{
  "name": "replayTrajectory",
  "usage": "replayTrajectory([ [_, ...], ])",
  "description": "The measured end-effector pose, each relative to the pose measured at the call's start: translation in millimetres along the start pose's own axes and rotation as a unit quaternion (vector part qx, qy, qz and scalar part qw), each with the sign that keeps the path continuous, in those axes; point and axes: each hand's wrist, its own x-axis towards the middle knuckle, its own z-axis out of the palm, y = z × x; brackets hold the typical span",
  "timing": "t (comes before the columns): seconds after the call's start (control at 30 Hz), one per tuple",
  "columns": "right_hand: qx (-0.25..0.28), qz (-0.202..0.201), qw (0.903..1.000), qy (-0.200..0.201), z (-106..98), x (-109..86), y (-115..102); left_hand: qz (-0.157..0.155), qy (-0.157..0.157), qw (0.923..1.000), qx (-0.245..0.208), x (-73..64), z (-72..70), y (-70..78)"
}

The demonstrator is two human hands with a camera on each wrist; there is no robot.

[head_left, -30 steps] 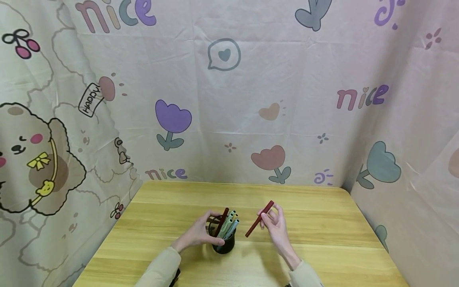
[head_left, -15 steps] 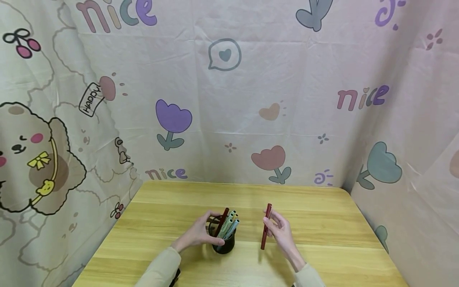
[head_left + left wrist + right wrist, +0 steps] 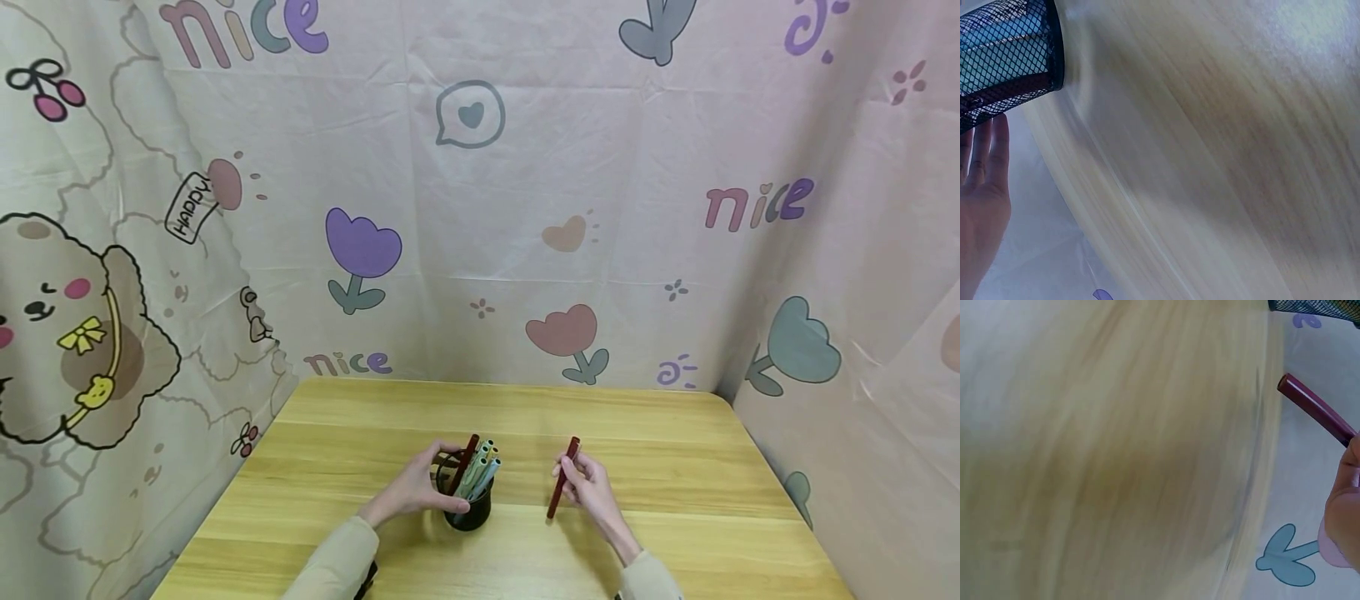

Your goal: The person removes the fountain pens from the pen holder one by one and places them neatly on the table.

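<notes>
Closest to us are the pale sleeves [image 3: 337, 550], with a bit of something dark poking out beside the left one, too cut off for us to make out.

Then the left hand [image 3: 416, 487]: we've got it wrapped around a black mesh cup [image 3: 468, 515], thumb on the near side, fingers on the far side. We'd guess it's held up by the rim like that so it won't tip, since the pens in it stick out well past the top and all lean. The cup looks to be standing on the tabletop [image 3: 637, 425], just right of that hand.

Inside it, a dark red pen [image 3: 462, 465] sits closest to the left fingers, and a bunch of pale green pens [image 3: 472, 479] plus a light blue pen [image 3: 489, 475] fan toward the right hand, probably just because the cup's too wide to keep them straight.

The right hand [image 3: 591, 490] is off to the right of the cup, not touching it, pinching another red pen [image 3: 556, 500]. It's gripped around the upper half, lower end free and slanting down; seems like a handy way to aim it. Can't tell if the tip meets the wood.

Way beyond both hands hangs the cartoon-print cloth [image 3: 480, 208].
</notes>
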Motion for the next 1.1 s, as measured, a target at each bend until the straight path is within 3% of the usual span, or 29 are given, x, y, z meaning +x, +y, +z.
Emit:
replayTrajectory([
  [0.27,0.008,-0.009,0.9964,-0.084,-10,0.6,5,0.004,0.001,1.0000,0.006,0.4,-0.5,-0.3],
  [0.4,0.007,-0.003,0.9952,-0.097,-12,1.1,5,-0.002,-0.001,1.0000,0.005,-0.1,-1.0,-0.7],
  [0.73,-0.048,0.017,0.9984,-0.024,-8,2.2,4,-0.008,-0.005,0.9999,-0.004,-1.8,-2.2,1.4],
  [1.1,-0.123,0.039,0.9908,0.042,-6,5.5,8,-0.011,-0.007,0.9999,0.003,-2.5,-1.8,2.3],
])
